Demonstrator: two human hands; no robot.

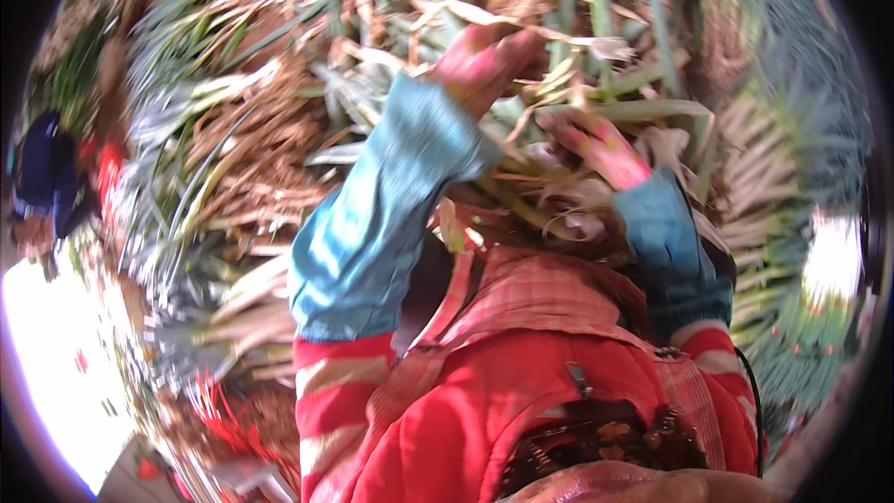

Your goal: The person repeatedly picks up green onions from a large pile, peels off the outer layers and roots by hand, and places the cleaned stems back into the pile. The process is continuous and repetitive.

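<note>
Motion blurs both hands. Ahead of my chest, my left hand (489,63) has curled fingers among long green onion or leek stalks (597,7) and dry, pale leaves (482,12). Whether a leaf is pinched in it I cannot tell. Lower and to the right is my right hand (594,147), its fingers bent and pointing left, close to a long green leaf (649,109). Its fingertips are too blurred to show a hold. Beneath it, peeled, withered leaves (573,206) are heaped at my lap, against the checked apron (538,286).
Brown roots and stalks (258,119) spread on the left. More green stalks (803,84) line the right side, with banded bundles (803,342) lower down. Red ties (230,419) lie at lower left. A person in dark clothing (45,168) is at the far left.
</note>
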